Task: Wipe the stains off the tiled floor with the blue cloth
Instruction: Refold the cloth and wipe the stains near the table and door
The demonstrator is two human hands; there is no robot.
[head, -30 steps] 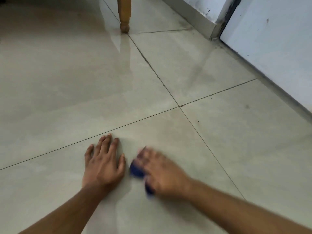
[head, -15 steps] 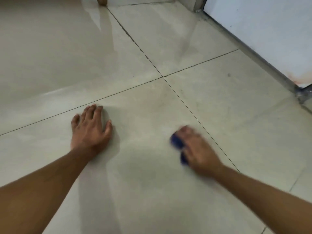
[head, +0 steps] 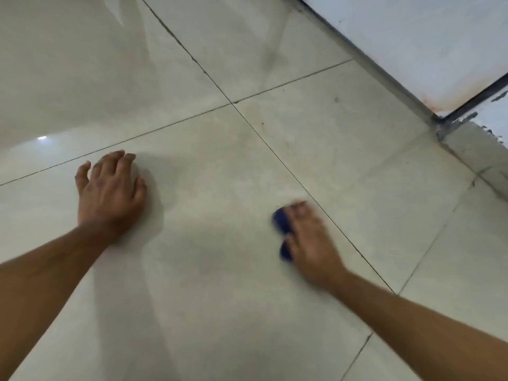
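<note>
Right hand blurred, lying over the blue cloth on the tiled floor, near a grout line; cloth shows only at the thumb side, so can't tell if the fingers curl round it or lie flat. Left hand planted on the same tile, fingers spread, holding nothing. Small dark specks on the next tile, toward the white wall

We find no writing, label, brand, number or sign that can be read anywhere in this view.
</note>
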